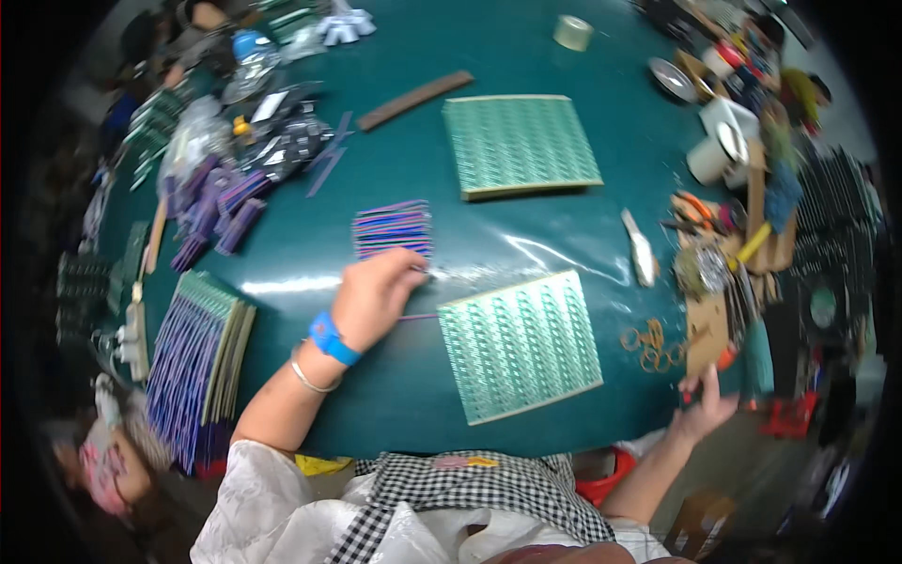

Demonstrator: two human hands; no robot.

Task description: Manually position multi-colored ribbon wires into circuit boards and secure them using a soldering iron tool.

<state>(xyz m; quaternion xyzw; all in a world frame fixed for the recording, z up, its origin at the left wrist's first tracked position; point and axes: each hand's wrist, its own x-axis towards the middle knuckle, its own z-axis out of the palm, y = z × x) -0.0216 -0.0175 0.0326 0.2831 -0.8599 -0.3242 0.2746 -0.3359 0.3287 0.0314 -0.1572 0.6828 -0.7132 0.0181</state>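
Note:
My left hand point(381, 287) is closed, fingertips pinched at the near edge of a flat bundle of purple, pink and green striped strips point(393, 226). What lies between the fingertips is too small to make out. A thin purple strip point(419, 317) runs from beside that wrist to the left edge of a green-and-white patterned panel point(521, 348). Farther back lies a thicker stack of similar green panels point(521, 141). At the table's right edge, my right hand point(707, 414) is curled around something small with red on it, next to a brown cardboard piece point(707, 329).
On the left stands a stack of panels with purple strips point(193, 367), with purple rolls point(216, 211) and plastic bags point(291, 132) beyond. A brown bar point(415, 100) and tape roll point(572, 33) lie at the back. Rings point(655, 346), tools and a white mug point(714, 155) crowd the right.

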